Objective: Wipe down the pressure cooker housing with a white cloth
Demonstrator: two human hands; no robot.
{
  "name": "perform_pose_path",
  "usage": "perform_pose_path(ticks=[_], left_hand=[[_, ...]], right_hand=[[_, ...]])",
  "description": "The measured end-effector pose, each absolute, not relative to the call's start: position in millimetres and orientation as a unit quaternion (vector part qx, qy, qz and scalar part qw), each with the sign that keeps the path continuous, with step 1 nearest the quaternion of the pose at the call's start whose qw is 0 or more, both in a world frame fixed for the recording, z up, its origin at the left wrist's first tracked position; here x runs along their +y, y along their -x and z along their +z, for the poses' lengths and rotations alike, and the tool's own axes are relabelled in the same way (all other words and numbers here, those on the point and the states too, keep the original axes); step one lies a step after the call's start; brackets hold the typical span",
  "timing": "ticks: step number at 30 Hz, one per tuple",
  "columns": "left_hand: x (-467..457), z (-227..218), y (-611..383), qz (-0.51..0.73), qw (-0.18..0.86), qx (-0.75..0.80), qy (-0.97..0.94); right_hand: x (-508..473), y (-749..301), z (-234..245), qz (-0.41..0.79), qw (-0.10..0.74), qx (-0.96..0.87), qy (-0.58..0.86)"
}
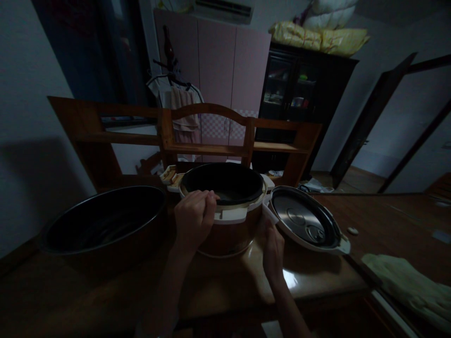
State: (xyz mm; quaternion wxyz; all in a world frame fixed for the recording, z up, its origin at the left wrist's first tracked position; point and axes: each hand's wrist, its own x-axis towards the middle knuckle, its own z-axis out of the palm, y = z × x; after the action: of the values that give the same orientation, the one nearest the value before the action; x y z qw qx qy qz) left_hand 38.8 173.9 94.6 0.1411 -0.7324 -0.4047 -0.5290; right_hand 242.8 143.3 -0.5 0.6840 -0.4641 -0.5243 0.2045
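Note:
A rice cooker (225, 230) stands on the wooden table (88, 295) with its dark inner pot (225, 183) showing. Its hinged lid (305, 218) lies swung open to the right, shiny inner plate up. My left hand (195, 218) rests on the cooker's front rim, fingers curled over the edge of the pot. My right hand (273, 249) lies flat against the cooker's right side, just under the lid hinge, fingers straight and together. The room is dim.
A large dark metal basin (102, 225) sits on the table to the left. A pale cloth (408, 281) lies at the right edge. Behind stand a wooden rack (211, 136), a pink wardrobe (218, 61) and a dark cabinet (299, 94).

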Motion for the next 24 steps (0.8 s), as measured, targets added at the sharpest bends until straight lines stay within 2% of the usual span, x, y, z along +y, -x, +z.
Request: perform_pose_path(ticks=[7,16,24], left_hand=[[172.9,95.3,-38.5,-0.529,0.145,-0.404,0.732],[174.3,93.3,-39.1,-0.53,0.142,-0.41,0.729],[173.5,94.6,-39.4,-0.532,0.139,-0.407,0.73]], right_hand=[[153.0,-239.4,16.4,0.194,0.699,-0.534,0.434],[141.4,-234.0,5.1,0.176,0.656,-0.582,0.446],[133.4,-227.3,-2.0,0.185,0.664,-0.581,0.433]])
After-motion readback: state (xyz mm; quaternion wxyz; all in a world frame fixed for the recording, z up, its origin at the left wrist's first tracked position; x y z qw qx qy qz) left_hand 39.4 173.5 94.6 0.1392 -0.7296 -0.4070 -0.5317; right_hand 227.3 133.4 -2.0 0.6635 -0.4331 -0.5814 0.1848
